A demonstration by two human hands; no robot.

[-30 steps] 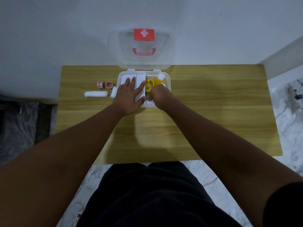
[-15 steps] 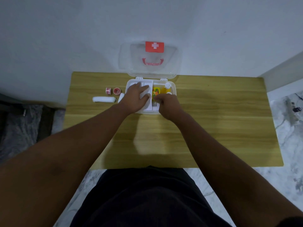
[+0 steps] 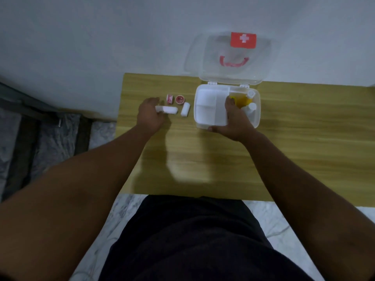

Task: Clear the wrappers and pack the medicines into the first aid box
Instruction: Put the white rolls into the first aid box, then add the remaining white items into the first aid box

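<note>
The first aid box [image 3: 257,110] stands open on the wooden table [image 3: 304,134], its clear lid [image 3: 205,63] with a red cross leaning on the wall. A white tray [image 3: 209,106] fills the box's left half. A yellow pack [image 3: 242,100] and two white bottles [image 3: 251,107] lie in the right half. My right hand [image 3: 233,122] grips the tray's right edge, thumb at the box front. My left hand [image 3: 150,115] curls round the left end of a long white roll [image 3: 168,109]. A short white roll [image 3: 185,109] and two pink tape rolls [image 3: 170,98] lie beside it.
The table's left edge runs just left of my left hand, with a dark frame and marble floor [image 3: 46,138] below it. The white wall [image 3: 101,37] backs the table. Bare wood stretches to the right of the box and along the near side.
My left hand left the tray and swung left to the long white roll. My right hand shifted from the yellow pack to the tray's right edge. The camera turned left.
</note>
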